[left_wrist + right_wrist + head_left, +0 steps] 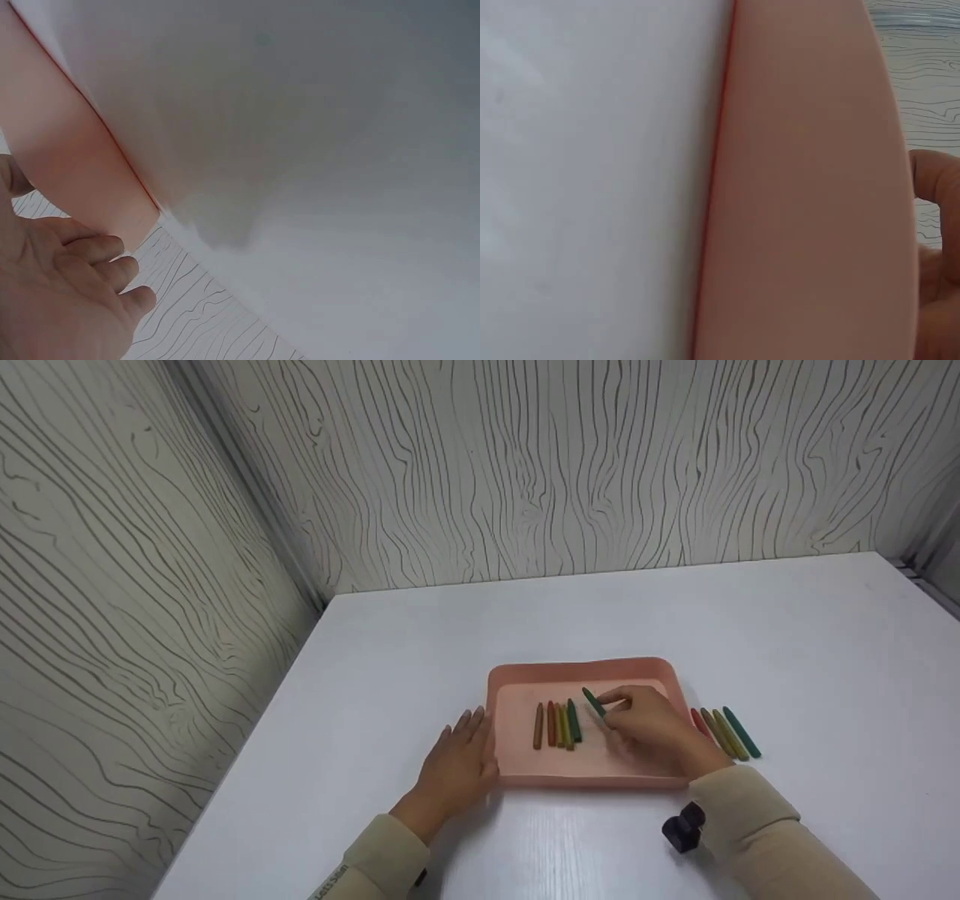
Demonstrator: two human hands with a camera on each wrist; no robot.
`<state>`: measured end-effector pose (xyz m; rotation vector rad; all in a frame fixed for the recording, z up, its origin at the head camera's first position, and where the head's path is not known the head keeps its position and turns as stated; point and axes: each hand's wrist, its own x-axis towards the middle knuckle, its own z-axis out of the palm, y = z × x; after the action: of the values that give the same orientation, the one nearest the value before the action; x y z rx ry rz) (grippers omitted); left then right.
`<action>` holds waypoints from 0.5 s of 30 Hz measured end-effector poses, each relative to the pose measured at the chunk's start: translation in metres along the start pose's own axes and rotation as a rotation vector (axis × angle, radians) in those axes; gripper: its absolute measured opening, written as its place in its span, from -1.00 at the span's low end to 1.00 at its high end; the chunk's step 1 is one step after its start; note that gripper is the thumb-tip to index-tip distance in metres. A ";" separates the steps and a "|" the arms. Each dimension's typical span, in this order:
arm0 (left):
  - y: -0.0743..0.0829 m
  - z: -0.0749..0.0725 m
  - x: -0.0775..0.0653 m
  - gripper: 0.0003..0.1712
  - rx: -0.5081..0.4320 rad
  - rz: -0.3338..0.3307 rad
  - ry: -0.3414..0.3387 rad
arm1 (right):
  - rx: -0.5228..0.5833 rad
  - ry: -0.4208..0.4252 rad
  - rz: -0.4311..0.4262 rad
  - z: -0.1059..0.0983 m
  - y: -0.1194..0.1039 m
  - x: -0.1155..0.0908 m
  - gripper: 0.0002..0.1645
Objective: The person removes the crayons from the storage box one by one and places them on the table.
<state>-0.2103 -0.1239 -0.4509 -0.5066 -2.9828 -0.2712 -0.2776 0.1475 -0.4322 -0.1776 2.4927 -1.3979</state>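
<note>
My right hand [649, 724] pinches a dark green crayon [592, 701] between thumb and fingers, tilted above the floor of a pink tray [585, 782]. Left of it, inside the tray, a brown crayon [538, 726] lies slightly apart from a row with a red crayon [551, 724], yellowish ones and a green crayon [574, 721]. My left hand [456, 761] lies along the tray's left wall, fingers extended. In the left wrist view, the left hand's fingertips [139, 300] show beside the pink wall. The right wrist view has the tray wall [810, 187] covering most of the right hand.
Several more crayons lie on the white table just right of the tray, among them a yellow crayon [729, 735] and a green crayon [741, 731]; the right forearm partly covers them. Wood-patterned walls [562, 472] border the table [405, 652] behind and at left.
</note>
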 end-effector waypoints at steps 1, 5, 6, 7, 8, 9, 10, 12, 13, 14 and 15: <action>0.000 0.000 0.000 -0.37 0.002 -0.002 -0.006 | -0.019 0.003 -0.005 -0.004 -0.001 0.000 -0.54; -0.001 0.001 0.001 -0.37 0.011 -0.004 -0.014 | -0.062 0.014 -0.041 -0.020 -0.003 -0.003 -0.50; -0.002 0.001 0.001 -0.37 0.008 -0.002 -0.013 | -0.050 0.014 -0.040 -0.025 -0.004 -0.004 -0.49; -0.002 0.001 0.001 -0.37 0.010 0.000 -0.014 | -0.035 0.010 -0.041 -0.029 -0.005 -0.006 -0.47; -0.002 0.001 0.001 -0.37 0.011 0.002 -0.013 | -0.020 0.010 -0.044 -0.034 -0.005 -0.007 -0.46; -0.002 0.001 0.001 -0.37 0.011 0.003 -0.012 | -0.007 0.009 -0.042 -0.038 -0.005 -0.009 -0.45; -0.002 0.001 0.001 -0.38 0.011 0.005 -0.012 | 0.010 0.007 -0.035 -0.043 -0.004 -0.010 -0.44; -0.002 0.000 0.000 -0.38 0.008 0.009 -0.012 | 0.025 0.007 -0.023 -0.053 -0.002 -0.014 -0.42; -0.001 0.000 0.000 -0.38 0.003 0.011 -0.012 | 0.026 0.006 -0.019 -0.057 -0.001 -0.016 -0.41; -0.001 0.000 0.000 -0.38 -0.003 0.014 -0.010 | 0.026 0.010 -0.012 -0.062 0.001 -0.017 -0.40; -0.001 -0.001 -0.001 -0.38 -0.009 0.016 -0.006 | 0.020 0.013 -0.009 -0.066 0.003 -0.019 -0.39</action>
<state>-0.2101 -0.1253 -0.4504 -0.5337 -2.9834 -0.2816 -0.2788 0.2077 -0.3984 -0.1768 2.4901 -1.4318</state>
